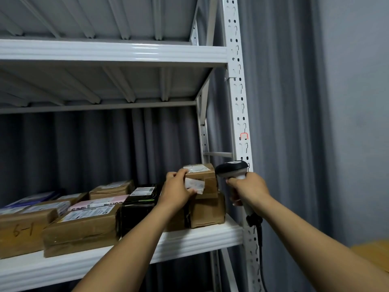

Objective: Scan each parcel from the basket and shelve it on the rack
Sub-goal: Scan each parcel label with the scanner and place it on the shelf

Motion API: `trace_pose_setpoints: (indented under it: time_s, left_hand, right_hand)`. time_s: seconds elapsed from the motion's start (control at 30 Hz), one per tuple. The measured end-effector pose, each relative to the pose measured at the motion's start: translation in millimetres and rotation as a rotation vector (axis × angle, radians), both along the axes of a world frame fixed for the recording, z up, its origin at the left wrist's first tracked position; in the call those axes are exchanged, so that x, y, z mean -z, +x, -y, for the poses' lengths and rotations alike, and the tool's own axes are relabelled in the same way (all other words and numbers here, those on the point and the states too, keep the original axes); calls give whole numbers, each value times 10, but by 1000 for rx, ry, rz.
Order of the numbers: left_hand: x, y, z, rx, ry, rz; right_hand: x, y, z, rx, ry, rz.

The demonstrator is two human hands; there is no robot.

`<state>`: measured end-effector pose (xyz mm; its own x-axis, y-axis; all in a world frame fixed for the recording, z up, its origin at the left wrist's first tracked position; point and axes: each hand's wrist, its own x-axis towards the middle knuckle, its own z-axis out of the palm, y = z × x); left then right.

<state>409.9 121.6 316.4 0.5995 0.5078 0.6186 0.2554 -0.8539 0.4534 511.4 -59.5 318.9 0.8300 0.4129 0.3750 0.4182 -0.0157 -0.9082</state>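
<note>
On white rack shelf (189,243), parcels (82,230) in rows, grey curtain (284,123) behind

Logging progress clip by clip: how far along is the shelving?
Done: several parcels lie on the rack shelf. In hand: the left hand grips a small brown box atop a larger box at the right end; the right hand holds the scanner. Left: basket out of view, so remaining parcels cannot be counted.

The scene is dimly lit. Glare streaks are seen on the shelf beam (147,49) well above the left hand (176,188); edges are bowed by wide-angle distortion; detail is softened.
</note>
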Motion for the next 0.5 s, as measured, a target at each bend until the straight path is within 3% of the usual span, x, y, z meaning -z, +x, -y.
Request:
trace_pose_setpoints:
  time_s: [0.2, 0.5]
  left_hand:
    - [-11, 117, 98, -71, 21, -26]
    - [-101, -236, 229, -1, 1, -74]
  right_hand:
    - [4, -42, 60, 69, -20, 52]
    - [59, -372, 298, 83, -122, 108]
